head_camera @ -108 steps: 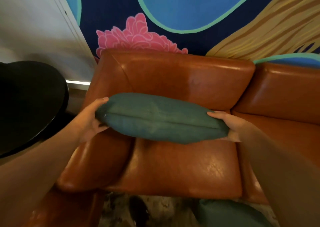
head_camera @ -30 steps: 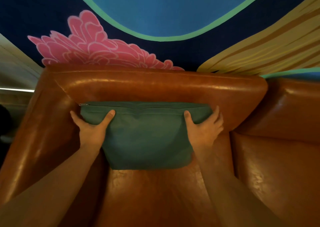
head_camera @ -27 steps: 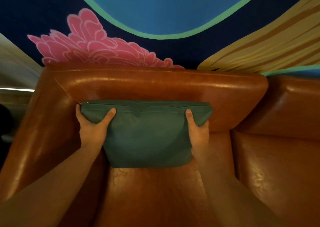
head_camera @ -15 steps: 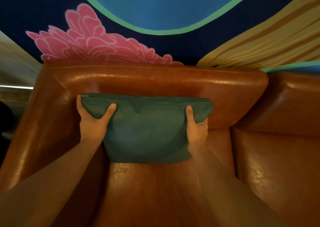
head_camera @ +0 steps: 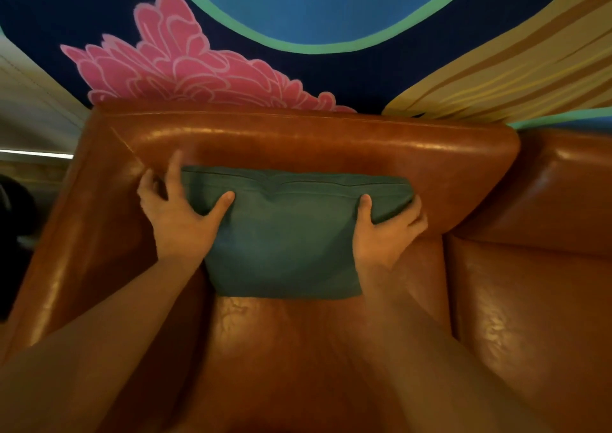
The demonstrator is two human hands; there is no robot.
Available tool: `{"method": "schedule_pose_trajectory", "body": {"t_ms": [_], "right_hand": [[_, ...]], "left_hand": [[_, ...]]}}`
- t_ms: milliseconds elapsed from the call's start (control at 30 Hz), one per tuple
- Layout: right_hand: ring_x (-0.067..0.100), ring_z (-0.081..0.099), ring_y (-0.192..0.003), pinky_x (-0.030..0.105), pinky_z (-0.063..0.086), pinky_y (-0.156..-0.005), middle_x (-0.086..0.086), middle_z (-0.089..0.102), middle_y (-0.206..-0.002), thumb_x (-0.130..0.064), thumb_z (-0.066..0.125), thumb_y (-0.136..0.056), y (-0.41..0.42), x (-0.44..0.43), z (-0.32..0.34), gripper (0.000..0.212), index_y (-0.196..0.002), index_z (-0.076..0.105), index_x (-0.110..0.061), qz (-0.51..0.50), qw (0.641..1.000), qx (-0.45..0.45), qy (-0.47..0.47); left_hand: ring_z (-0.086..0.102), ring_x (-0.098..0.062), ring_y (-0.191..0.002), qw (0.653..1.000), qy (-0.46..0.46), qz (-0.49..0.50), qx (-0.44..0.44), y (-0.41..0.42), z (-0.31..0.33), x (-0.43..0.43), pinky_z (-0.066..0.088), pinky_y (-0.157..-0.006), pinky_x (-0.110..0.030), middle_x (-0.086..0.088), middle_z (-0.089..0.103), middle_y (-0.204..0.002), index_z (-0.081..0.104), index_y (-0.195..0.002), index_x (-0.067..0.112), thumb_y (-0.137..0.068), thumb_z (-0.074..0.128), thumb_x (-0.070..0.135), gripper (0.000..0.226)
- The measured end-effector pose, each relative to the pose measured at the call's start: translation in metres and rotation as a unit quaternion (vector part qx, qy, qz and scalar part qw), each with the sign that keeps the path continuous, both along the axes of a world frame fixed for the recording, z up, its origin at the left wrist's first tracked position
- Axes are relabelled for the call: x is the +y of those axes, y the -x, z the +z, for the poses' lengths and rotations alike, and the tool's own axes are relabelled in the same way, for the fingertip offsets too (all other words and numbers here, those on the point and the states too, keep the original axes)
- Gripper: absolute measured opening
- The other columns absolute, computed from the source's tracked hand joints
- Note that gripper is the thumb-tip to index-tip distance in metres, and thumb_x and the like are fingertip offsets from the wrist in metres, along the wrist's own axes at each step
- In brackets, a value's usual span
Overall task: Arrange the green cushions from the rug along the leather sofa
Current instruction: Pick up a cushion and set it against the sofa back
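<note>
The left hand (head_camera: 180,214) is spread wide. Its thumb (head_camera: 228,198) lies on the front of the green cushion (head_camera: 284,234), near the top left corner. Its other fingers (head_camera: 175,171) are straight and point up, just beside the left edge of the cushion, and they touch the brown leather. They are not wrapped round the cushion.

The right hand (head_camera: 387,234) holds the other side. Its thumb lies on the front of the cushion, near the top right corner. Its fingers bend round the right edge, so it pinches that corner between thumb and fingers.

The cushion stands up on the sofa (head_camera: 530,300). Its bottom edge sits on the seat (head_camera: 298,350) and its back leans on the backrest (head_camera: 298,141). A seam runs along its top edge, and the cloth dips a little in the middle there. The cushion is in the end spot of the sofa, next to the armrest (head_camera: 82,234) on the left. There is 1 more seat to the right of it.

Both bare arms reach in from the bottom of the view.

Behind the sofa is a painted wall (head_camera: 331,2) with blue, green and yellow shapes and 1 big pink flower (head_camera: 185,68).
</note>
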State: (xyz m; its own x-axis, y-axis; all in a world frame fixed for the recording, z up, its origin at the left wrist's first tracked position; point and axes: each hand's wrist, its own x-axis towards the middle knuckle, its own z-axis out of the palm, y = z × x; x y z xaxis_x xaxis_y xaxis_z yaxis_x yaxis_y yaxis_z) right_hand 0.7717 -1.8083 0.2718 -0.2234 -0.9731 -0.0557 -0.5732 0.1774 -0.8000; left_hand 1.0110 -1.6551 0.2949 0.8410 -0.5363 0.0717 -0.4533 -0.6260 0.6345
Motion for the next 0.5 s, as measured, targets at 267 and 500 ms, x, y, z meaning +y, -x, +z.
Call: {"method": "schedule_pose_trajectory", "body": {"t_ms": [267,500], "right_hand": [[0.041,0.032,-0.149,0.06,0.039,-0.111,0.016,0.042,-0.158,-0.03,0.064,-0.101,0.021,0.032,-0.02,0.039,-0.139,0.065,-0.024,0.208,0.954,0.17,0.132],[0.029,0.005,-0.161,0.058,0.028,-0.122,0.003,0.017,-0.173,-0.037,0.054,-0.105,0.041,0.03,0.007,0.055,-0.158,0.042,-0.04,0.3,0.933,0.196,0.003]], "left_hand": [[0.045,-0.041,-0.142,0.959,-0.113,-0.199,-0.168,0.033,-0.012,-0.004,0.028,-0.122,-0.062,-0.017,0.053,-0.148,0.064,-0.136,0.014,-0.102,0.052,0.049,0.05],[0.018,-0.034,-0.16,0.952,-0.208,-0.199,-0.104,0.051,0.011,0.002,0.015,-0.129,-0.057,-0.013,0.03,-0.17,0.042,-0.158,0.02,-0.105,0.049,0.053,0.063]]}}
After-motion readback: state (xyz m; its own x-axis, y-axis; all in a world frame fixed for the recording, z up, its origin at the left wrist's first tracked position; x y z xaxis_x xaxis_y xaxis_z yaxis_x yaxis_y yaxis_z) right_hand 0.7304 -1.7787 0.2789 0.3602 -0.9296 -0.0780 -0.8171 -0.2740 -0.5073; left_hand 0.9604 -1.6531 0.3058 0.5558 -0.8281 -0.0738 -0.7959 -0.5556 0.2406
